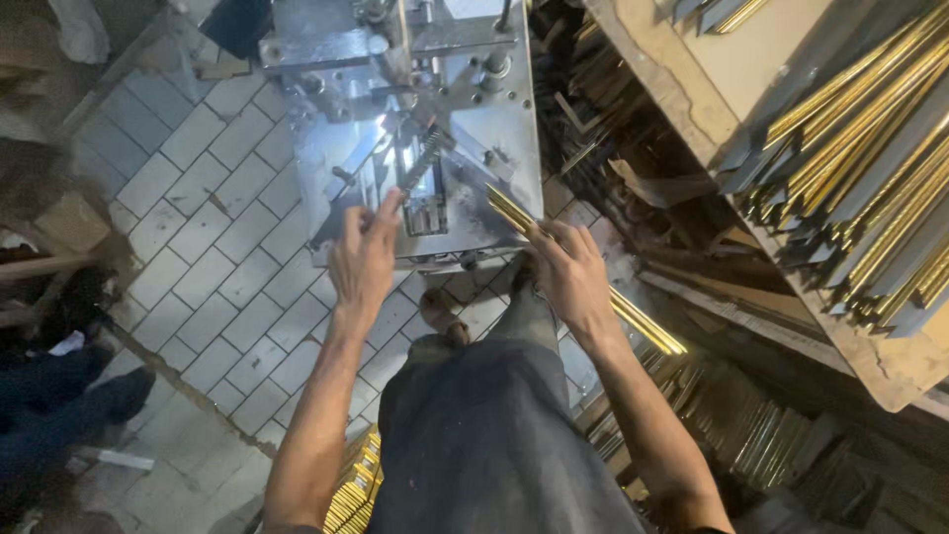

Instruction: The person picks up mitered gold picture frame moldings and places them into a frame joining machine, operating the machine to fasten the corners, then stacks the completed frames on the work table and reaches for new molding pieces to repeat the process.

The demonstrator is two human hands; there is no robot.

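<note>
My right hand [571, 272] grips one gold moulding strip [583, 277], thin, stiff, probably light and smooth; I would hold it near the middle. Its end lies on the metal machine's [494, 129] right front corner. My left hand [364, 259], fingers spread, touches a grey strip [420, 163]. Many strips fill the shelf [870, 129].

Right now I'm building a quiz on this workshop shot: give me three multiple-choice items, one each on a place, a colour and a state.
1. Where does the right hand hold the moulding strip?
A. at the machine's front right corner
B. on the floor
C. over the rack

2. What colour are the floor tiles?
A. red
B. pale grey
C. green

3. What is the left hand doing?
A. clenched in a fist
B. fingers spread at the metal machine
C. resting on a knee

Answers: 1 A, the strip meets the machine there; 2 B, pale grey tiles; 3 B, its fingers are extended.
</note>
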